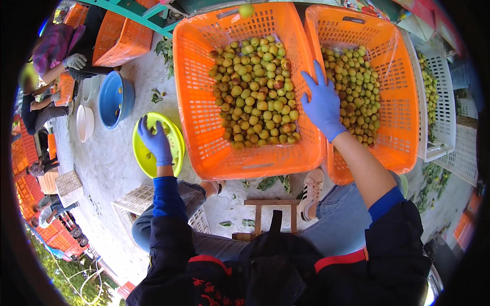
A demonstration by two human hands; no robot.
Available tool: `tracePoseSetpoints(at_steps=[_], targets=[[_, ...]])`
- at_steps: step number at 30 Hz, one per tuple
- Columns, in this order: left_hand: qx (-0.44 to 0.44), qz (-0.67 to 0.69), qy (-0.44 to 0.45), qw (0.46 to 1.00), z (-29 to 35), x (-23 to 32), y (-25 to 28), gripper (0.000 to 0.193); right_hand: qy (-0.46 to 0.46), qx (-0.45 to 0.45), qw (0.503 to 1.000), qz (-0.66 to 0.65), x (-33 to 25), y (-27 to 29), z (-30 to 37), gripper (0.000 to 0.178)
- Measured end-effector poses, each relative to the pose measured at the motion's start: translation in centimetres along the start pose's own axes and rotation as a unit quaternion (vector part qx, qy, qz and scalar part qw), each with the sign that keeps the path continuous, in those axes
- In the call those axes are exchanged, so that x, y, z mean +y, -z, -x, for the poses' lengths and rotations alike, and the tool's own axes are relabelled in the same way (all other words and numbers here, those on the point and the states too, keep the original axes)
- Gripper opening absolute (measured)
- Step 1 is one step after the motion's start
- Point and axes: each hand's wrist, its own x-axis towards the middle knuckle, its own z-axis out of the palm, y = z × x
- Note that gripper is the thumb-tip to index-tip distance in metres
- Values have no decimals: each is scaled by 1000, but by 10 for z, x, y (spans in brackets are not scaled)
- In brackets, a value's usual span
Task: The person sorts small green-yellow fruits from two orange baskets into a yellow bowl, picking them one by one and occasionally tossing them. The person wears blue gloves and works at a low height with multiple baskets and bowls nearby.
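Right hand [322, 108] over the orange crates [200, 107], fingers splayed wide! Left hand [155, 143] at the lime bowl [140, 156], grip impossible to tell.

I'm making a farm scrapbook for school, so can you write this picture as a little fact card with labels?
Left hand: blue-gloved, over the yellow bowl; can't tell if it holds fruit
Right hand: blue-gloved, fingers spread, over the side-by-side rims of two orange crates
Left crate: orange, with round green-brown fruit
Right crate: orange, with similar fruit
Farther left: blue tub, white bowl
Far right: white crate
On the floor: green leaves
Nearby: other people, upper left
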Motion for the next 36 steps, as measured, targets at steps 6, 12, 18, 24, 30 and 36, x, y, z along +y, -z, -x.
tracePoseSetpoints(at_steps=[6,12,18,24,30,36], targets=[[-442,30,-204,873,39,130,-135,25,13,2,1000,-1,-4,-1,-2,52],[-433,-221,-291,824,68,104,-250,36,15,6,1000,3,-6,-2,-4,54],[-535,-237,-290,757,69,98,-249,23,8,10,1000,-11,0,-4,-2,52],[-560,-126,-189,797,80,65,-202,23,27,33,999,-1,1,-7,-2,53],[-634,-122,-87,758,73,34,-165,17,13,16,1000,4,-1,-5,-3,51],[-619,-148,-129,761,96,17,-159,18,13,9,1000,-1,-5,-3,-4,52]])
